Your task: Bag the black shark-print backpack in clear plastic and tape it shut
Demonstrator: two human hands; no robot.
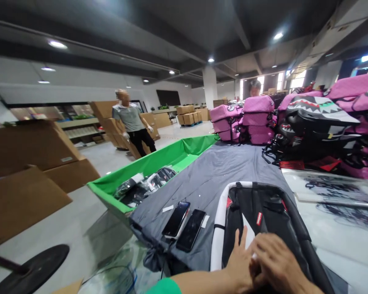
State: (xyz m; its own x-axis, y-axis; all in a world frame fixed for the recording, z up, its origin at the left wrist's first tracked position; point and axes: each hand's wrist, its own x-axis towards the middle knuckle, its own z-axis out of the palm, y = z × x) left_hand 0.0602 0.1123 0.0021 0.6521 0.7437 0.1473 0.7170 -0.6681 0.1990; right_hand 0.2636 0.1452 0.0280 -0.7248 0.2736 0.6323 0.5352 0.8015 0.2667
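Observation:
A black backpack point(272, 220) with a white edge and a small red label lies flat on the grey cloth before me. My left hand point(237, 261) is over the lower part of the bag, two fingers pointing up beside a white card point(248, 232). My right hand point(276, 259) meets it from the right, its fingers bent and pressed together at the card's lower end. A small white bit shows between the hands. The fingertips partly hide one another there.
Two phones point(190, 230) lie left of the bag. A green-lined bin point(110, 185) holds wrapped packs. Pink bags point(257, 118) and a shark-face backpack point(319, 118) are piled behind. Clear plastic sheets point(334, 204) lie right. A person point(131, 118) stands beyond the bin near cartons.

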